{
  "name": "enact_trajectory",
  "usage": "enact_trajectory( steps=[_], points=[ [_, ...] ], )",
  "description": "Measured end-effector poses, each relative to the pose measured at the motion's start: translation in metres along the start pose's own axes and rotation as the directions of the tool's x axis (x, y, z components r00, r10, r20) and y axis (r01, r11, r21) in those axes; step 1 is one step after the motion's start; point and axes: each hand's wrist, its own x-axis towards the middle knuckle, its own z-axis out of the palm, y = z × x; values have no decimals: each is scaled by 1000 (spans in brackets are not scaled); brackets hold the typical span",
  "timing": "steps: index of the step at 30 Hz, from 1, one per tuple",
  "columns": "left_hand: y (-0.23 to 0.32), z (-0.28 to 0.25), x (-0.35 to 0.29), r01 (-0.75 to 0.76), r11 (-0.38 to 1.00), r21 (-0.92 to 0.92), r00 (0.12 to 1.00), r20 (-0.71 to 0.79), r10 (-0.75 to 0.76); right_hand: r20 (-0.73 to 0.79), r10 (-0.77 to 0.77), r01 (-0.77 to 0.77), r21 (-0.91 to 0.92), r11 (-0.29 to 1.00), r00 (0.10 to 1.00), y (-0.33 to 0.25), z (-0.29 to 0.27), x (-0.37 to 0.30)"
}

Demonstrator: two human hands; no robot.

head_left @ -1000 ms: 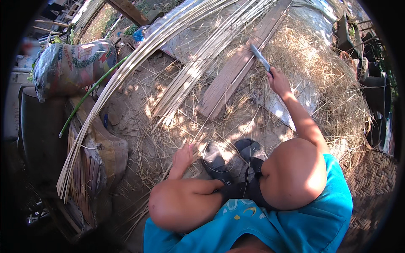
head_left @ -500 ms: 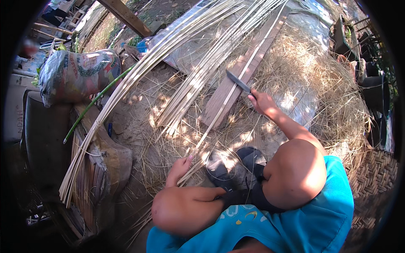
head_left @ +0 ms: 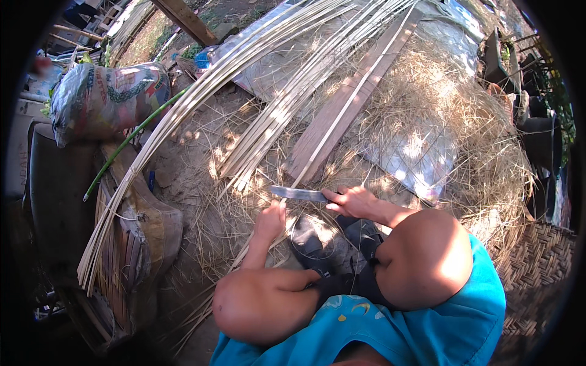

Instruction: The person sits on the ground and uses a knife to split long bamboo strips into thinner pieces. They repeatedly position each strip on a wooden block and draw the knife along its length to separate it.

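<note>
My right hand point(head_left: 355, 202) is closed round the handle of a knife point(head_left: 299, 194). The blade points left, crossing over the near end of a pale bamboo strip point(head_left: 334, 127), close to my left fingers. That strip lies lengthwise along a brown wooden board point(head_left: 314, 137) sloping away from me. My left hand point(head_left: 270, 221) grips the near end of the strip just below the blade; the fingers partly hide the end. To the left of the board lies a fan of loose bamboo strips point(head_left: 268, 128).
A tied bundle of long strips point(head_left: 130, 177) rests over a curved wooden piece point(head_left: 155, 226) at left, beside a stuffed sack point(head_left: 110, 100) and a green stem point(head_left: 122, 151). Fine shavings point(head_left: 476, 128) heap at right, partly over plastic sheeting point(head_left: 421, 161). A woven mat point(head_left: 540, 274) lies lower right.
The knife in my right hand has come down the strip from mid-board to its near end, beside my left hand. My left hand has shifted slightly forward and right.
</note>
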Motion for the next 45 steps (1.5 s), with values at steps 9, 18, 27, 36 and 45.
enact_trajectory(
  steps=[9, 18, 27, 36, 45],
  points=[
    [-7, -1, 1, -34, 996, -83, 999, -11, 33, -392, 357, -399, -27, 917, 848, 108, -77, 16],
    [-126, -5, -69, 83, 991, 103, 995, 49, -88, -452, 328, -359, 18, 933, 830, 131, -73, 18],
    [-3, 8, 6, -61, 984, 166, 994, -77, 75, 16, -142, 142, 1, 990, 990, -15, 16, -22],
    [-65, -6, -29, 35, 987, -156, 981, 191, -5, -348, 290, -295, 39, 955, 892, 91, -58, 21],
    [-97, -28, -57, 328, 914, -240, 927, 269, -262, -93, 364, -338, 217, 916, 927, 46, -50, 17]
  ],
)
